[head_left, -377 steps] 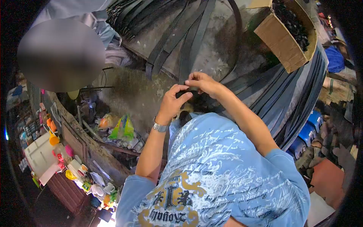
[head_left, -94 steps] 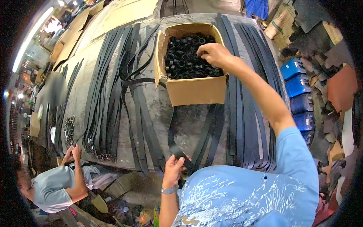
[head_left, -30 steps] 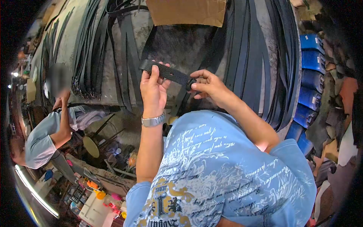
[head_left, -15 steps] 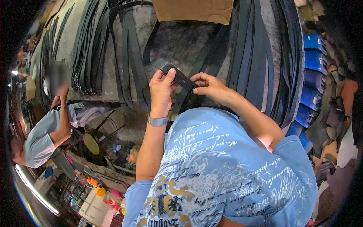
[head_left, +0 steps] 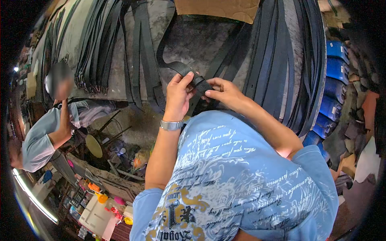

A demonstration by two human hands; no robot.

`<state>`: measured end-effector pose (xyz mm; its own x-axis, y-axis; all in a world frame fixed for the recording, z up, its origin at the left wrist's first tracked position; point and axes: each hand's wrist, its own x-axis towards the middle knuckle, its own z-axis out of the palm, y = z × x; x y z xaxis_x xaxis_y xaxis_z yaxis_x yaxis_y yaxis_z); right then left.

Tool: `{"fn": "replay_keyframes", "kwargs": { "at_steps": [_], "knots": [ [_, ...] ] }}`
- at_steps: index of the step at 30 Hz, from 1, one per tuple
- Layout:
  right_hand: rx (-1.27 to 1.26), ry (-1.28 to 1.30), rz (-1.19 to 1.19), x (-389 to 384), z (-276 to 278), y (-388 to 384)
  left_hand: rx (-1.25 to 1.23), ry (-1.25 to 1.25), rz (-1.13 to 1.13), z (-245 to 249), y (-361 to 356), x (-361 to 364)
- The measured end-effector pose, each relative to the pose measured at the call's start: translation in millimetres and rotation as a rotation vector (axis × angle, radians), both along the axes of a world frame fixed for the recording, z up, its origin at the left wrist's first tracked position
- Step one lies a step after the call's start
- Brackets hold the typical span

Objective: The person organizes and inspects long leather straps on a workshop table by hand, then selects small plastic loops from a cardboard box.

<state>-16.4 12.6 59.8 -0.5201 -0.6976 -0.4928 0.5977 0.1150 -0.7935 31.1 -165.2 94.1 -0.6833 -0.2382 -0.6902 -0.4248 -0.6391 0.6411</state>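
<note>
Both my hands hold one black textured strap [head_left: 177, 66] above the near part of the work table. My left hand [head_left: 179, 93] pinches it between thumb and fingers and wears a metal watch on the wrist. To the right, my right hand [head_left: 223, 91] grips the strap's end, which looks folded over into a short loop between the hands. The rest of the strap runs up and back towards a piece of cardboard. Whether a buckle is inside the fold cannot be made out.
Long black straps [head_left: 263, 56] lie over the table [head_left: 197, 40] on both sides. Cardboard [head_left: 219, 9] is at the far edge. Blue containers [head_left: 335, 68] line the right side. A person [head_left: 50, 130] is at the left, near a round stool [head_left: 93, 146].
The strap's end now looks folded over between my hands, where it was flatter before. Both hands have moved slightly to the right in view. The other person's hand has come up nearer the head.
</note>
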Motion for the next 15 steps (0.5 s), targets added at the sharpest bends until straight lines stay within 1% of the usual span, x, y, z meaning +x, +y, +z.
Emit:
{"fn": "replay_keyframes", "kwargs": {
  "at_steps": [3,12,15],
  "knots": [
    [-0.024,0.019,0.069,-1.9,3.7,0.1,0.003,0.017,-0.005,-2.9,-0.3,0.7],
    [-0.027,0.002,0.055,1.0,7.2,-0.7,0.026,0.067,-0.001,-5.7,-0.4,6.2],
    [-0.035,-0.003,0.062,1.0,7.7,-0.5,0.071,0.089,0.032,-2.0,0.7,6.1]
  ]
}}
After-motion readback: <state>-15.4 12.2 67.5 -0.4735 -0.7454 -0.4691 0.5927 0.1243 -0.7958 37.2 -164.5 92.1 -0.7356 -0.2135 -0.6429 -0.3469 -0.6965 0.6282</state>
